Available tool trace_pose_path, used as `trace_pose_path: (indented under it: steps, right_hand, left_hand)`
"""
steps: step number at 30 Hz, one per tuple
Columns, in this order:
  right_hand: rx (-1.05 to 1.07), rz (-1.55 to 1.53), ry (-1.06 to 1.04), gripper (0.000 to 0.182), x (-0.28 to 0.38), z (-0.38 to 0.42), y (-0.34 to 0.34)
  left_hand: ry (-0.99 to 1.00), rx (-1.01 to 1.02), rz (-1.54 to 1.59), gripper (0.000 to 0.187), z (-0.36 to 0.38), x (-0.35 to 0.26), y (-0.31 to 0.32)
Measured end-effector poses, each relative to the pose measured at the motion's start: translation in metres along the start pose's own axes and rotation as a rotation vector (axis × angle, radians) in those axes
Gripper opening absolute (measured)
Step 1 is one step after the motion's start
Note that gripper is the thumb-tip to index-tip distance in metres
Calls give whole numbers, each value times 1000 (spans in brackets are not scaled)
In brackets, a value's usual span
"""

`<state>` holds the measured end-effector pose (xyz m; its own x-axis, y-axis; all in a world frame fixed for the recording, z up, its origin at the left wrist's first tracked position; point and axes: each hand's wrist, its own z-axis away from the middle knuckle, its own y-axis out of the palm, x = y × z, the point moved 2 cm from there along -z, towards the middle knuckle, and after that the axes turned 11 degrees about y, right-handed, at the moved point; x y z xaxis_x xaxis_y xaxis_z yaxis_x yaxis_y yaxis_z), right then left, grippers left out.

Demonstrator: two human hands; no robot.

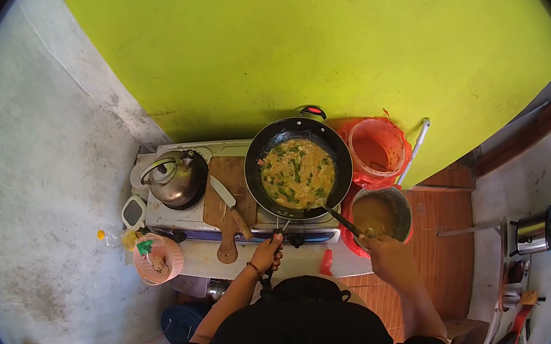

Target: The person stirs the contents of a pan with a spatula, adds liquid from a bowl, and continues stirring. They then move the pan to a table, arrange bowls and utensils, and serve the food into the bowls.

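My left hand (269, 253) is closed round the long handle of a black wok (253, 180) on the stove. In the wok lies a yellowish mixture (297, 174) with green pieces. My right hand (385, 256) grips a black-handled spatula (345, 221); its head rests in the mixture at the wok's lower right, partly hidden. Below the spatula's handle and close to my right hand stands a metal pot (405, 214) of brownish liquid. Left of the wok, a knife (224, 195) with a wooden handle lies on a wooden cutting board (223, 166).
A metal kettle (179, 185) sits on the stove's left side. Behind the metal pot is a bucket (378, 150) in a red plastic bag. A pink basket (158, 260) stands at the front left. Shelving with a pot (535, 232) is on the right.
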<state>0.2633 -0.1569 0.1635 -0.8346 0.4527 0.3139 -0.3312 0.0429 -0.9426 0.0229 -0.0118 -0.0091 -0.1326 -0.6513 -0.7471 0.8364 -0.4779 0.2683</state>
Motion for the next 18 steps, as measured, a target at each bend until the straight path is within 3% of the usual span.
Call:
trace_pose_path:
  steps: [4,16,18]
  right_hand:
    - [40,5,37,35,5,-15,37]
    - [-208,-176,-65,37,27,-89,116]
    - [-174,-169,-67,37,25,-91,117]
  left_hand:
    - [5,8,-5,48,-1,0,0]
    - [11,6,-19,49,-2,0,-1]
    - [14,3,-17,49,-1,0,-1]
